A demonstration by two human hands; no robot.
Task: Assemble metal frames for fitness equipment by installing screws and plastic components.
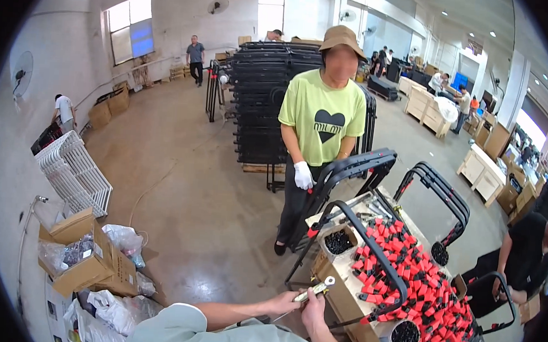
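Both hands are meeting at six o'clock, low in the head view, over the near edge of a long wooden table (342,294). Left hand (283,303) is curling its fingers around the handle end of a slim metal tool with a pale yellowish grip and a ring-shaped silver head (317,289); right hand (313,312) is closing beside it, thumb up against the same tool, though how firmly it is gripping cannot be told from here. That tool is pointing toward two o'clock, its head hovering just short of a black tubular metal frame (370,246) arching over the table.

By the look of it, the work is somewhere in the middle: a broad heap of small red and black plastic caps (424,287) is spreading across the table at three to four o'clock, apparently unused, and two round tubs of small dark parts (339,241) are sitting full. More black frames are standing at two o'clock, one held by a gloved co-worker in a lime-green shirt and brown hat (323,114) at twelve o'clock. Stacked black frames (263,95) are waiting behind. Open cardboard boxes with plastic bags (84,253) are lying on the floor at nine o'clock.
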